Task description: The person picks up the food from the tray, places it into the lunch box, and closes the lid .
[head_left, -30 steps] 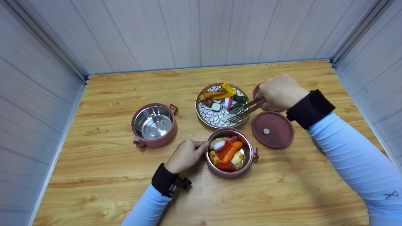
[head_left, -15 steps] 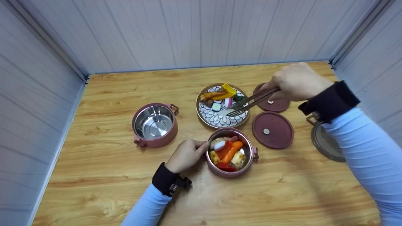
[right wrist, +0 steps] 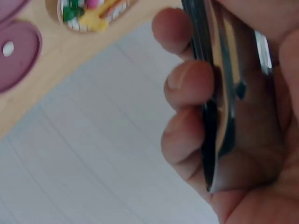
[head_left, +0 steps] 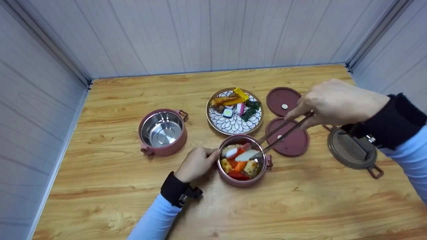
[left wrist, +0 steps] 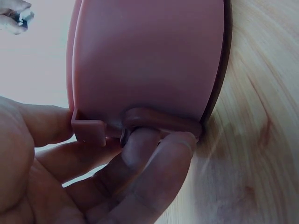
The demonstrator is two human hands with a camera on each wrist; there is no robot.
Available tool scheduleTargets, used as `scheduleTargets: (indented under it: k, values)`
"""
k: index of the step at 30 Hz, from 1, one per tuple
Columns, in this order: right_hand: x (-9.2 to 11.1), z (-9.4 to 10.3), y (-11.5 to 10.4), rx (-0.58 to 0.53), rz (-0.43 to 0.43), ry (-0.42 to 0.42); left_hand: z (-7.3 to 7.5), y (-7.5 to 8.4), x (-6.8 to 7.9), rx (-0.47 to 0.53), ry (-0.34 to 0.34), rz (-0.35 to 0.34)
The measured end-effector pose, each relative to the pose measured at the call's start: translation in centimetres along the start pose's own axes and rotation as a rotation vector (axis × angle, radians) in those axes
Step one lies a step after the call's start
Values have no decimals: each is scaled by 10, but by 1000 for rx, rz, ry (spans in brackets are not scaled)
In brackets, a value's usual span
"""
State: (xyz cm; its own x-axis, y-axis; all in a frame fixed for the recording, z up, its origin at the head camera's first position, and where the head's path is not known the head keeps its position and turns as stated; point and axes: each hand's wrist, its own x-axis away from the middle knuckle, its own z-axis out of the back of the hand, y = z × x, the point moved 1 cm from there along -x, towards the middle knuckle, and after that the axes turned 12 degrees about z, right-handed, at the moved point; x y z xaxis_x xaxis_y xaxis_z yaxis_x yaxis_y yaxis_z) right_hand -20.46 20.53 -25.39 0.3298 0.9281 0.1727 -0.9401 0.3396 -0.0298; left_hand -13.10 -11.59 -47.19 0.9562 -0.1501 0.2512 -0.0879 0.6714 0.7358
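Note:
My left hand (head_left: 196,165) steadies a pink pot (head_left: 241,184) by its left side. In the left wrist view, its fingers curl round the pot's handle (left wrist: 161,120) and the thumb lies by the rim. Inside the pot are toy food pieces, some orange, red, white and yellowish. Metal tongs (head_left: 288,132) are gripped in my right hand (head_left: 340,101), their tips over the pot's opening. At those tips is a flat white piece (head_left: 247,155), covering part of the orange one. Close up, the right wrist view shows the fingers wrapped round the tongs.
A patterned plate (head_left: 235,126) with several toy foods stands behind the pot. To the left is a second pink pot (head_left: 168,150). Two maroon lids (head_left: 282,95) and a grey-brown lid with handles (head_left: 350,155) lie on the right. Pale panels enclose the table.
My right hand has swung right and then nearer, bringing the tongs and the white piece from above the plate to the pot. The left hand keeps its hold on the pot.

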Motion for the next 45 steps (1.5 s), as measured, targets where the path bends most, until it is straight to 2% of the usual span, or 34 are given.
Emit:
scheduleTargets:
  k: [4,10,14,20,29,36,45]
  values:
    - [-11,-6,-7,13,47,-14,-1,-2,-1,-5,5,-7]
    - [-27,-18,-16,68,74,-60,-1,-3,-2,-9,3,14]
    - [-30,-20,-19,80,59,-100,-1,-1,-2,-8,4,17]
    - [-30,-19,-21,81,33,-114,0,0,-1,-10,3,0]
    - [-36,-28,-21,94,82,-70,-1,0,-1,-17,1,-1]
    - [-37,-27,-31,236,122,-19,0,-1,-1,-11,-10,6]
    - [-38,-24,-41,350,157,128,0,-1,-1,-12,-4,-2]
